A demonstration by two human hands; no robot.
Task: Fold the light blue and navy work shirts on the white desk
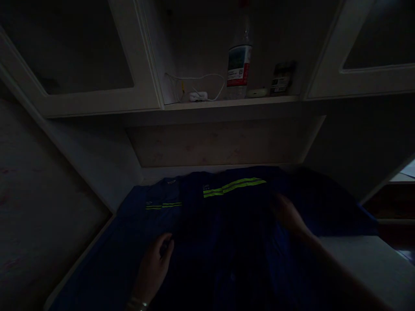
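Note:
A dark blue work jacket (240, 216) with yellow-green reflective strips lies spread over the surface in front of me. My left hand (154, 263) is over its left part, thumb and fingers curled toward each other around a dark spot; what lies between them is too dark to make out. Near the right end of the upper strip, my right hand (287, 214) is at the jacket, its fingers blurred and lost in shadow. A second, lighter blue garment (155, 224) with thinner strips lies to the left, partly beside the dark one.
Above is an open shelf (201, 105) holding a plastic bottle (238, 65), a white charger with cable (198, 96) and a small dark jar (282, 77). Cabinet doors (145, 56) flank it. A pale bare surface (353, 259) shows at right. The room is very dim.

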